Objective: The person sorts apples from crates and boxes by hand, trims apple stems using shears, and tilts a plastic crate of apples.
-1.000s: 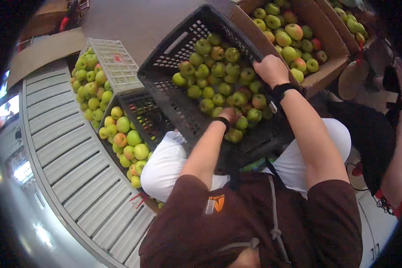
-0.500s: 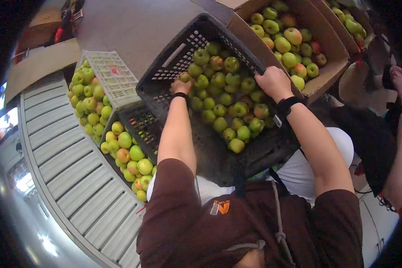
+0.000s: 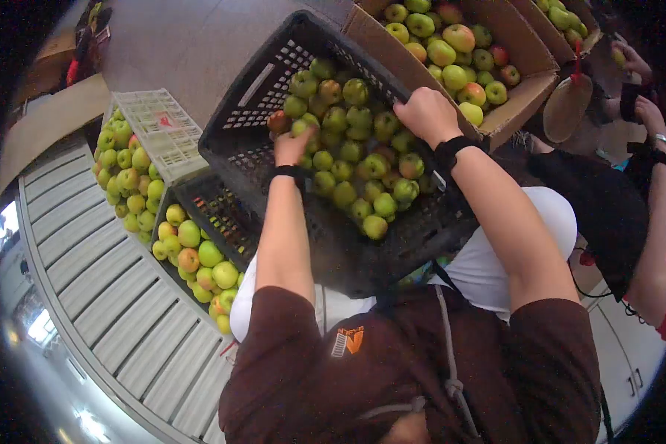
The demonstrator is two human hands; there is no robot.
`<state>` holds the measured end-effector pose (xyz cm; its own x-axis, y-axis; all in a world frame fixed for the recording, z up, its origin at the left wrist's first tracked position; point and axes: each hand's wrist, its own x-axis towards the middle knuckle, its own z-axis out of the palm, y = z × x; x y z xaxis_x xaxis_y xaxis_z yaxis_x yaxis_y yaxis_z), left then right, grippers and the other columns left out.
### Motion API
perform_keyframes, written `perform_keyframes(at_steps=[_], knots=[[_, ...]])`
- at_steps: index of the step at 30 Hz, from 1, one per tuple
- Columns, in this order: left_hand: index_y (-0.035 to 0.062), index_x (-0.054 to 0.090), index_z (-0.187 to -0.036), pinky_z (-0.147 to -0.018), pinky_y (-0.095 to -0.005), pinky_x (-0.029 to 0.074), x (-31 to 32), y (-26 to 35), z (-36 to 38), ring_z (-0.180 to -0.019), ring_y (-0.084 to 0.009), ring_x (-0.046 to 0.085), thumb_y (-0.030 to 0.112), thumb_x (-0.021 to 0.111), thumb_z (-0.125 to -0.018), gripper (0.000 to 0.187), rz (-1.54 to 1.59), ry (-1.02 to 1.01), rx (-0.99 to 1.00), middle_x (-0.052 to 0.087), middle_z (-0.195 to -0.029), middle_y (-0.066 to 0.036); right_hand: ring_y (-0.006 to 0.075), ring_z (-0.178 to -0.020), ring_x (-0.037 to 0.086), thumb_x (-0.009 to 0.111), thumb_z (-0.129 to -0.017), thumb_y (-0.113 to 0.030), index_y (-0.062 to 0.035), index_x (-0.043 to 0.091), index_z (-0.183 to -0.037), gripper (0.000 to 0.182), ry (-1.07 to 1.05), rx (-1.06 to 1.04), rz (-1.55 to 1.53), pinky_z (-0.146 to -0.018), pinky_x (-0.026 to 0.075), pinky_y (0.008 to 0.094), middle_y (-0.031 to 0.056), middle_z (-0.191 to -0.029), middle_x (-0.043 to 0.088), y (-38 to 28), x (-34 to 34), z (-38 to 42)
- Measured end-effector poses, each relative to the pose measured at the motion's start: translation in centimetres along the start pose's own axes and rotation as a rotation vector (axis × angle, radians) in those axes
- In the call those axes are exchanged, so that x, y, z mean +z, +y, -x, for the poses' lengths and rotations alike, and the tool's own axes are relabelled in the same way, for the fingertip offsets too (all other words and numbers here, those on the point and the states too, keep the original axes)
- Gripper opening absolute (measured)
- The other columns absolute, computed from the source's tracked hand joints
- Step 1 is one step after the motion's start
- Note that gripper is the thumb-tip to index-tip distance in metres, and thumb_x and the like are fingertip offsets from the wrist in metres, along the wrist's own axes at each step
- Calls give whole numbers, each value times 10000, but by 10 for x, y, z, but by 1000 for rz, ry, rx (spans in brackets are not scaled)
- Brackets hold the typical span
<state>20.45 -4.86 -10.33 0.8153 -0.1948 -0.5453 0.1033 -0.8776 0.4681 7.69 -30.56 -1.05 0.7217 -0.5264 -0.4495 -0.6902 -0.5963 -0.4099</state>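
Note:
A black plastic crate [image 3: 237, 111] full of green and reddish apples [image 3: 359, 118] is tilted in front of me. My left hand [image 3: 291, 148] reaches into its left side, fingers partly closed around an apple, though the apples hide much of the grip. Right beside those fingers sits a reddish apple [image 3: 278, 122]. At the crate's upper right rim, my right hand [image 3: 427, 116] is closed over the edge.
A cardboard box [image 3: 525, 100] of apples stands beyond the crate on the right, another behind it. To the left, a white crate [image 3: 166, 133] and a dark crate [image 3: 207, 207] hold apples beside a roller conveyor [image 3: 89, 244]. A co-worker's arm [image 3: 647, 214] is at far right.
The whole scene has shifted left and slightly up in view. Inside the crate, my left hand has moved a little right, away from the reddish apple. My right hand keeps hold of the rim.

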Motion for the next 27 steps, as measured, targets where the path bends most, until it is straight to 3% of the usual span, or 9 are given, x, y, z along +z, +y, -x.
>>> perform_keyframes(at_steps=[4,6,8,11,12,14,20,23,27], knots=[[29,662,-879,-741,-358,473,66,37,70,-819,-251,627,631,650,-594,666,104,-322,120,653,-878,-150,358,-842,604,549,-728,-301,-5,652,-815,325,14,-7,12,-759,485,424,214,-883,624,0,0,3],[7,646,-895,-738,-363,478,115,43,103,-818,-293,624,637,643,-596,697,-8,-254,346,650,-872,-155,356,-842,605,547,-735,-311,-8,653,-821,332,15,-16,15,-760,484,423,210,-886,626,-1,0,3],[3,629,-942,-769,-399,468,161,45,118,-909,-321,596,643,624,-613,719,-174,-485,337,630,-958,-162,349,-846,606,561,-737,-335,-11,653,-827,349,6,-21,31,-762,485,420,206,-886,627,-2,-1,3],[-3,617,-976,-800,-420,454,171,72,159,-1007,-305,559,597,564,-705,660,-288,-366,452,597,-1063,-148,346,-845,608,573,-733,-345,-10,653,-828,358,22,-8,37,-763,486,418,203,-884,629,-1,-1,3],[19,617,-993,-812,-418,450,170,84,163,-1035,-292,545,565,547,-732,609,-392,-434,457,585,-1091,-134,346,-844,608,576,-731,-346,-9,652,-829,359,27,-9,36,-763,486,418,203,-883,629,0,0,2],[63,617,-1025,-836,-416,441,161,107,165,-1091,-266,517,500,513,-785,509,-602,-564,463,563,-1146,-106,346,-845,608,576,-730,-348,-9,652,-829,361,25,-10,33,-765,486,419,203,-883,629,-1,1,1],[178,670,-958,-771,-350,486,176,104,134,-974,-222,595,392,493,-816,313,-530,-645,403,616,-1062,-63,348,-849,606,556,-730,-340,-12,653,-821,354,14,-14,23,-767,484,423,202,-893,627,1,1,0],[170,668,-954,-751,-353,495,210,71,118,-935,-240,612,399,522,-802,311,-403,-558,549,625,-1035,-79,350,-849,605,551,-726,-328,-12,654,-813,344,34,-21,25,-767,484,425,201,-892,627,2,4,0],[107,616,-982,-763,-393,486,211,38,83,-936,-288,599,420,578,-775,378,-306,-775,437,622,-989,-150,352,-849,605,553,-725,-320,-7,652,-809,339,36,-17,19,-767,483,427,203,-886,627,1,2,0]])
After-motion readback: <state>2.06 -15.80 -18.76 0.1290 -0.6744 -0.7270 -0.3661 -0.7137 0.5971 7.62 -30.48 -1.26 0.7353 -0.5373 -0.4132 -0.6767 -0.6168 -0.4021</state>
